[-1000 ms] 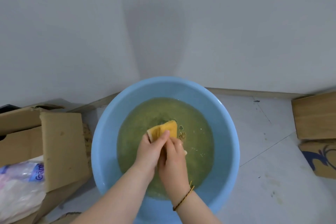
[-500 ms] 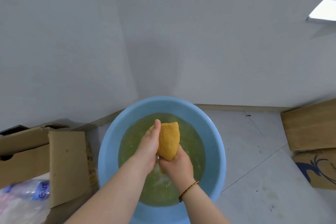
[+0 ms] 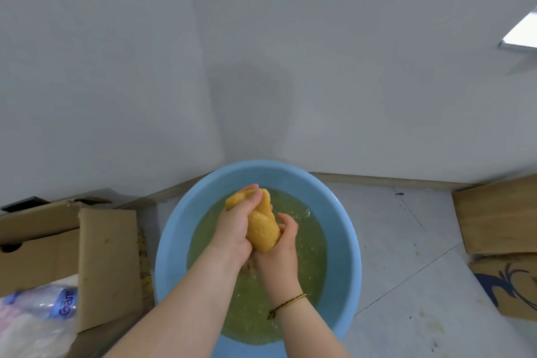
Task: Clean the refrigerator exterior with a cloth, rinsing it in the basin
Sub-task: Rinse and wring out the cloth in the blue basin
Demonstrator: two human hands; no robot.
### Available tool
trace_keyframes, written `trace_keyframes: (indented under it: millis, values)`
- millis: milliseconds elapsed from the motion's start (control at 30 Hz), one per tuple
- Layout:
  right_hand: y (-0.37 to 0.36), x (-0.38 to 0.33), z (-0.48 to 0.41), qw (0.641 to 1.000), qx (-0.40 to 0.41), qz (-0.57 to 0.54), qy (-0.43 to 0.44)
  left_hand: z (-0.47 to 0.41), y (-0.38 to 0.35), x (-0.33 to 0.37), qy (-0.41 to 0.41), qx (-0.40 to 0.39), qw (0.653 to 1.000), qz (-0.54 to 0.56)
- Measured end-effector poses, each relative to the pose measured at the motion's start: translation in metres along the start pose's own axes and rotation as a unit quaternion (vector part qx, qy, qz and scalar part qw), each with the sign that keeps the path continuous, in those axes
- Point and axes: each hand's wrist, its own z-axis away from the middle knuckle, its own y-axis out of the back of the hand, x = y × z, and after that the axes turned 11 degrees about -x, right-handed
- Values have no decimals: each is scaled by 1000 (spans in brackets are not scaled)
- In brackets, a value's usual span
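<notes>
A round blue basin stands on the floor against the wall, holding cloudy yellowish-green water. Above the water I hold a bunched, wet yellow cloth in both hands. My left hand wraps its upper end from the left. My right hand, with a thin cord bracelet at the wrist, cups its lower end from below and the right. Water drips under my hands. The refrigerator is not in view.
An open cardboard box with plastic bags and a bottle sits left of the basin. Flattened cardboard lies on the grey tiled floor at right. A plain wall rises behind.
Both hands lifted the cloth out of the water and now squeeze it, more twisted and elongated than half a second ago. The camera tilted up, showing more wall.
</notes>
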Motion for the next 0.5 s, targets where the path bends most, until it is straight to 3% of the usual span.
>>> trace_keyframes:
  millis: [67,167,300,400,433,500]
  values:
    - [7,-2,-9,996,-73,59,2,0,0,0,4,-11,1000,9]
    - [16,-1,-16,959,-187,211,-21,-5,5,-5,21,-71,997,7]
    - [37,8,-14,939,-293,173,-53,-4,14,1,129,-217,963,-94]
    - [55,22,-18,891,-232,390,-31,-8,23,8,206,-304,906,-212]
    - [59,24,-17,881,-180,437,1,-10,24,7,211,-291,908,-213]
    - [62,25,-19,872,-62,473,110,-13,25,1,163,-207,947,-186]
